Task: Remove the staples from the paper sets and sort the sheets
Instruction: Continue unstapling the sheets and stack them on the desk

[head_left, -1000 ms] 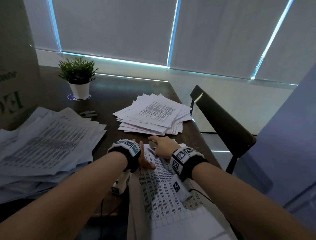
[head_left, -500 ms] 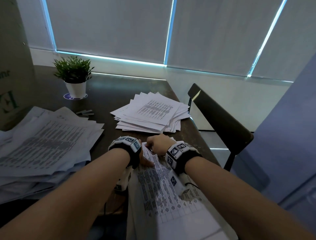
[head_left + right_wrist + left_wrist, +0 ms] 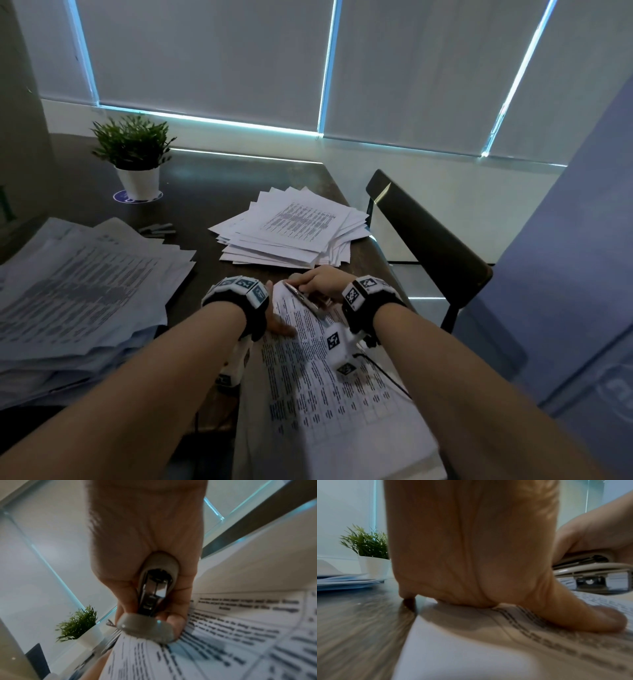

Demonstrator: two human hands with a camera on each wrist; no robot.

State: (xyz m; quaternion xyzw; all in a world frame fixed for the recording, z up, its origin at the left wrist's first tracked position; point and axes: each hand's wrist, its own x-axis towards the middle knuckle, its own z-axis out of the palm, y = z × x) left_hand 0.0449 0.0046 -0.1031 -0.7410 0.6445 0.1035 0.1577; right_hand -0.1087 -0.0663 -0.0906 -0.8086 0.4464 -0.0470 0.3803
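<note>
Stapler [image 3: 306, 299] newly tilted in right hand [image 3: 322, 284].

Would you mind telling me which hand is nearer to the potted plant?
Left. The left hand presses the paper set on the side toward the potted plant; the right hand, gripping the staple remover, sits farther right.

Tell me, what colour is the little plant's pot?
White pot, seen best in the head view.
</note>
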